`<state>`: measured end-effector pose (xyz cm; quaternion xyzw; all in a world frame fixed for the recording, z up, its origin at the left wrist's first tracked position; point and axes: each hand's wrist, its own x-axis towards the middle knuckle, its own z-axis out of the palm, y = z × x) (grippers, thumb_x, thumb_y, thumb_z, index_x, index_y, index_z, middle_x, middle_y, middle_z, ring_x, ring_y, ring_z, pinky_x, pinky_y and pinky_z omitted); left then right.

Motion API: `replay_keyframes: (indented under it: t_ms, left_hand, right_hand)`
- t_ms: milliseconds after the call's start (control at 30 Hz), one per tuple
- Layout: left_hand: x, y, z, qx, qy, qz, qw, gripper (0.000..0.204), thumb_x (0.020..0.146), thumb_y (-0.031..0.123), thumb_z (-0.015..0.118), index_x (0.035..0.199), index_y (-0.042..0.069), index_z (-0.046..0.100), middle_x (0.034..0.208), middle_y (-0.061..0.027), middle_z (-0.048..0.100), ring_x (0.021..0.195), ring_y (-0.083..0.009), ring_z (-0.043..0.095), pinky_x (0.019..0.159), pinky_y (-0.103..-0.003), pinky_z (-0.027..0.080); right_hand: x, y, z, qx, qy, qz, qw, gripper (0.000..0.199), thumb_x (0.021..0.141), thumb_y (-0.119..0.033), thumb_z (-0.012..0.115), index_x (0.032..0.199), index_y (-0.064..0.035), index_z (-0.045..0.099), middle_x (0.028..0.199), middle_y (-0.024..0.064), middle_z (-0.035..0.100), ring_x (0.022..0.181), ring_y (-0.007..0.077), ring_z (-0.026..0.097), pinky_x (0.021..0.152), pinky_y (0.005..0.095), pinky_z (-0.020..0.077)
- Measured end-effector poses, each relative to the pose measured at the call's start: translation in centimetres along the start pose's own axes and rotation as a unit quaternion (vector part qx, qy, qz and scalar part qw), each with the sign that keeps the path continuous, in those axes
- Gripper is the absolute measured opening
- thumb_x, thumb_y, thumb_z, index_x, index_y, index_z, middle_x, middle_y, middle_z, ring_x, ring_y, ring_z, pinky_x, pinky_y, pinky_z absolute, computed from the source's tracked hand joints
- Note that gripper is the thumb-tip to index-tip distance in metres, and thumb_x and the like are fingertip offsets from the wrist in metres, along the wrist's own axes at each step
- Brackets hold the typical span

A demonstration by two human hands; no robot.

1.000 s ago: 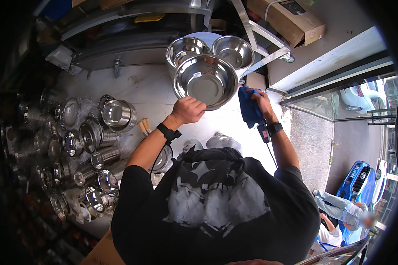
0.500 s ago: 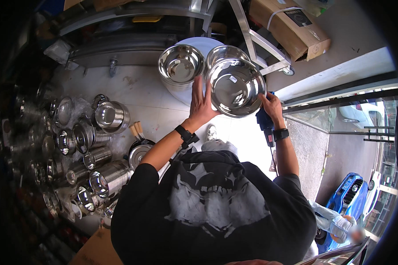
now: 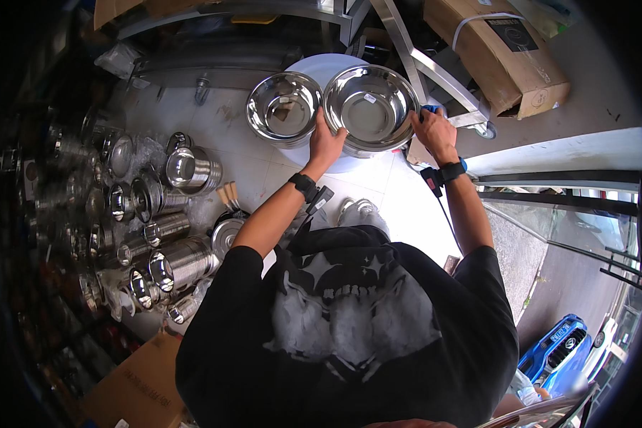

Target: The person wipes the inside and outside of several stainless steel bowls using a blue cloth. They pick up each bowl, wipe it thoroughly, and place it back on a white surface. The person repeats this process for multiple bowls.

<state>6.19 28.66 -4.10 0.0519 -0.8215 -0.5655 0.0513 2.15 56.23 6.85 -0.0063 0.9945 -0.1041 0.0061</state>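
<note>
Two shiny stainless steel bowls stand side by side on a round white stool-like surface (image 3: 329, 63). My left hand (image 3: 325, 146) is at the near left rim of the right-hand bowl (image 3: 372, 120), its thumb on the rim and its fingers in the gap between the bowls. My right hand (image 3: 435, 134) grips the opposite rim of the same bowl. This bowl has a small white label inside and sits over other stacked bowls, whose edges show below it. The left-hand bowl (image 3: 284, 107) tops its own stack and also has a label.
Several steel pots and bowls, some in clear plastic, cover the floor at left, including a pot (image 3: 184, 168). A metal frame on casters (image 3: 442, 78) and a cardboard box (image 3: 503, 60) stand beyond. Another carton (image 3: 146, 381) lies near left; glass doors are at right.
The bowl in my hands has moved away from me and down onto the right-hand stack, covering the bowl there. It was tilted and held nearer to me before.
</note>
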Motion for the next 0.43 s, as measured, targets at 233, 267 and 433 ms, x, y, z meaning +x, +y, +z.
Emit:
replay_keyframes:
  t_ms: [233, 267, 433]
  left_hand:
    - [1.0, 2.2, 1.2, 0.234, 0.051, -0.074, 0.968, 0.075, 0.076, 0.03, 0.074, 0.139, -0.001, 0.046, 0.128, -0.019, 0.054, 0.12, -0.0358, 0.054, 0.098, -0.043, 0.047]
    - [1.0, 2.8, 1.2, 0.252, 0.036, -0.089, 0.963, 0.074, 0.076, 0.031, 0.074, 0.138, 0.0, 0.047, 0.128, -0.0184, 0.053, 0.122, -0.0354, 0.053, 0.099, -0.043, 0.046]
    - [1.5, 2.0, 1.8, 0.271, 0.007, -0.126, 0.954, 0.079, 0.074, 0.032, 0.077, 0.14, 0.002, 0.045, 0.127, -0.0157, 0.05, 0.125, -0.0358, 0.049, 0.103, -0.043, 0.044]
  right_hand:
    - [3.4, 0.9, 2.3, -0.04, -0.026, -0.008, 0.999, 0.047, 0.096, -0.051, 0.05, 0.095, -0.0101, 0.074, 0.114, 0.0269, 0.061, 0.093, 0.0426, 0.067, 0.082, 0.0513, 0.0533]
    - [3.7, 1.0, 2.6, -0.041, -0.033, -0.005, 0.999, 0.048, 0.096, -0.052, 0.051, 0.095, -0.0102, 0.074, 0.114, 0.0265, 0.061, 0.094, 0.0423, 0.067, 0.083, 0.0508, 0.0533]
    - [4.7, 1.3, 4.3, -0.053, -0.058, 0.002, 0.997, 0.051, 0.095, -0.055, 0.051, 0.101, -0.0114, 0.076, 0.119, 0.0234, 0.06, 0.099, 0.0407, 0.067, 0.086, 0.0499, 0.0528]
